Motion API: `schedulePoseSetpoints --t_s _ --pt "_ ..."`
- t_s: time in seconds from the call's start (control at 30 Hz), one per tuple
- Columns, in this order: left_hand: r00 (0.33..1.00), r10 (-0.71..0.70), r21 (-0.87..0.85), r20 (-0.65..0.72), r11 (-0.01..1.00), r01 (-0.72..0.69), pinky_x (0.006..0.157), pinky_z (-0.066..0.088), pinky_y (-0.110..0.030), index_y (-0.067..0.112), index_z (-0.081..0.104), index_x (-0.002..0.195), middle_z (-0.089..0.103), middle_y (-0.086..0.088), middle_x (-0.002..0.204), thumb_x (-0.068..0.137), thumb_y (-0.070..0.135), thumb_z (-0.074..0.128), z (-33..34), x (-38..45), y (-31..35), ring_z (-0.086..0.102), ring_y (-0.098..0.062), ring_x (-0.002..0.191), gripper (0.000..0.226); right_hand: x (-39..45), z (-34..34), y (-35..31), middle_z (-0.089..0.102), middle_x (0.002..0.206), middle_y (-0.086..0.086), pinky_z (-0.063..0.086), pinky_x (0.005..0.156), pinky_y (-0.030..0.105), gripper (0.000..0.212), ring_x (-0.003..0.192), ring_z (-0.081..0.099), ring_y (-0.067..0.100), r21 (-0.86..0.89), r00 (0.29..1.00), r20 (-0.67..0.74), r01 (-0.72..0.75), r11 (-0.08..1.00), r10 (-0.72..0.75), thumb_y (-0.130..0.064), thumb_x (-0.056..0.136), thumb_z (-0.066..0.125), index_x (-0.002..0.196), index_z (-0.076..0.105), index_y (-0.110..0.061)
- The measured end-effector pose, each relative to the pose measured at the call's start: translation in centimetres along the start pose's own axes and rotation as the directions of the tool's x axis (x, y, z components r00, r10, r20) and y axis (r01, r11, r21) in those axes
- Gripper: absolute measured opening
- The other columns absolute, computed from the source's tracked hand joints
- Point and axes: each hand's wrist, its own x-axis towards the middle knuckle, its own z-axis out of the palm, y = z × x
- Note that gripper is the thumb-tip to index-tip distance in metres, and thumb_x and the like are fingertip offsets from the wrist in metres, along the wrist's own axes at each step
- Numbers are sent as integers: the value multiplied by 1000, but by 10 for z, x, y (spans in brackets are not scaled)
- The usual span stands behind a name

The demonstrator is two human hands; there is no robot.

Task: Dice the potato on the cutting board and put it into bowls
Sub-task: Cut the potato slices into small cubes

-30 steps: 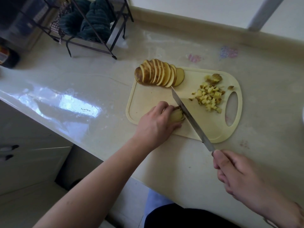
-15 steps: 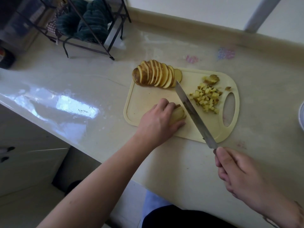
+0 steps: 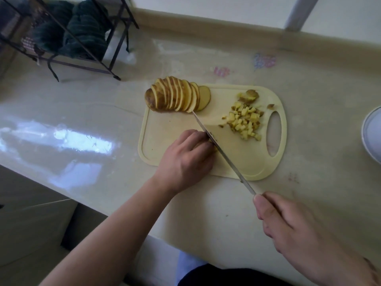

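Note:
A pale yellow cutting board lies on the counter. A row of potato slices leans at its far left corner. A heap of diced potato sits near the handle hole. My left hand presses a small stack of slices onto the board's near edge; the stack is almost hidden under the fingers. My right hand grips the handle of a knife, whose blade lies against the left fingertips with its tip near the slice row.
A white bowl shows partly at the right frame edge. A black wire rack with dark green cloths stands at the far left. A glossy beige counter ends in a front edge near my body.
The knife blade has moved left, from beside the held stack to against my left fingertips, covering most of the stack. The bowl has come further into view at the right.

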Motion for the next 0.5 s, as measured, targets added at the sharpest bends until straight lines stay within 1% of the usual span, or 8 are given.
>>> schedulePoseSetpoints --t_s 0.07,0.17,0.27,0.33,0.43,0.5 --pt "1000 -11 -9 -18 1000 11 88 54 -42 -1 76 99 70 -18 106 92 9 72 2 0 1 66 -38 99 13 0 1 0 42 49 -5 31 46 21 57 42 38 8 -24 1000 0 6 1000 -6 -79 77 27 79 48 -26" --pt "999 -28 -26 -33 999 27 89 53 -42 -2 76 96 70 -17 106 92 7 73 6 -2 5 66 -38 98 10 -1 2 3 40 48 -4 29 46 24 60 41 36 9 -12 1000 11 -6 1000 6 -81 69 26 78 46 -25" --pt "998 -42 -43 -48 998 40 91 53 -41 -2 76 95 71 -17 106 90 6 75 7 -2 4 66 -38 97 9 -1 -2 6 36 48 -4 27 45 21 73 42 33 8 -19 999 31 -13 1000 13 -90 66 25 77 43 -20" --pt "998 -41 -54 -57 998 38 91 53 -41 -2 76 96 71 -17 107 89 6 77 7 -2 3 67 -38 98 10 2 -4 8 38 49 -3 28 45 21 78 44 35 9 -65 1000 26 -1 998 3 -95 64 19 77 43 -22" --pt "998 -29 -72 -56 997 25 91 54 -42 -3 77 96 72 -18 107 89 7 78 8 -2 -1 68 -38 99 12 14 -1 8 46 53 -3 35 50 26 58 47 41 9 -122 999 5 38 992 -38 -83 75 19 74 46 -31" --pt "998 -29 -80 -51 996 24 92 54 -42 -3 77 95 72 -19 107 90 7 78 9 -2 -1 68 -37 99 12 25 1 8 46 52 -4 35 50 29 51 47 41 9 -125 997 -5 71 990 -72 -77 79 21 73 47 -34"
